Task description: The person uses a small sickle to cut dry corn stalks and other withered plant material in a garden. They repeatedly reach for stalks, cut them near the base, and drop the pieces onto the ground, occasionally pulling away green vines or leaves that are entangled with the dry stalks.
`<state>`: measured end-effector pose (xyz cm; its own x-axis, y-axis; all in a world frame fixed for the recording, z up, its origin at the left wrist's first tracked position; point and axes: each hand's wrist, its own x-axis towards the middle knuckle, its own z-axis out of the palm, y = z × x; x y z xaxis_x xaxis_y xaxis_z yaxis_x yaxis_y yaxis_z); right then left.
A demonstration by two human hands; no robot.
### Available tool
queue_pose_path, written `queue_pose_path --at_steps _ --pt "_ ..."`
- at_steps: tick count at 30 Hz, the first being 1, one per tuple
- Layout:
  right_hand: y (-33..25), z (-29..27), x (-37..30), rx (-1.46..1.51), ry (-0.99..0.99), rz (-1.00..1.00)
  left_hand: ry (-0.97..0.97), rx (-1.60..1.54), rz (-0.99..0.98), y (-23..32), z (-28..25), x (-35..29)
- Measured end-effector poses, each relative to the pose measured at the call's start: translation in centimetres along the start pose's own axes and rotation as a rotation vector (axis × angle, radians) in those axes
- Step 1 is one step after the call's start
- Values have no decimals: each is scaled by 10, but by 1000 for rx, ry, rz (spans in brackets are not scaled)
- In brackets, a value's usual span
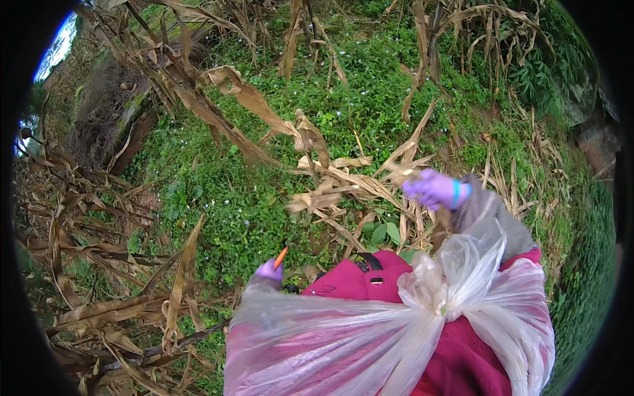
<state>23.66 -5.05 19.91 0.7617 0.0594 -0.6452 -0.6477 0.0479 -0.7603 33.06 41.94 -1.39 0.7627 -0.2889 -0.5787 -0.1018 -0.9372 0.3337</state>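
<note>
The right hand (436,189), in a purple glove, is closed around the dry leaves of a maize stalk (343,181) at the right of the scene, fingers wrapped over the pale husk where the brown blades bunch together. The left hand (269,269), also gloved purple, sits low and near, just left of centre, closed on a thin orange tool (281,257) whose tip points up and to the right; only its short orange end shows (what kind of tool it is cannot be told). The two hands are well apart, with green ground weeds (224,198) between them.

Open room lies mostly in that green patch at the middle and toward the far centre. To the left, fallen dry stalks (99,218) crowd the ground right to the picture's rim, and more standing dry plants (456,33) close off the far edge. A dark tree trunk (125,125) stands far left.

Near the lower edge a clear plastic sheet (370,330), knotted over a magenta garment (350,280), hides both forearms and most of the left hand. The stalk's base is lost behind the leaves and plastic.
</note>
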Motion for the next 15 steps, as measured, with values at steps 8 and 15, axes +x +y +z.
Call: queue_pose_path --at_steps 8,15 --pt "10 -22 58 -1833 411 -327 90 -342 -18 -19 63 36" --pt "-100 110 191 -1865 414 -1095 300 -780 250 54 43 64"
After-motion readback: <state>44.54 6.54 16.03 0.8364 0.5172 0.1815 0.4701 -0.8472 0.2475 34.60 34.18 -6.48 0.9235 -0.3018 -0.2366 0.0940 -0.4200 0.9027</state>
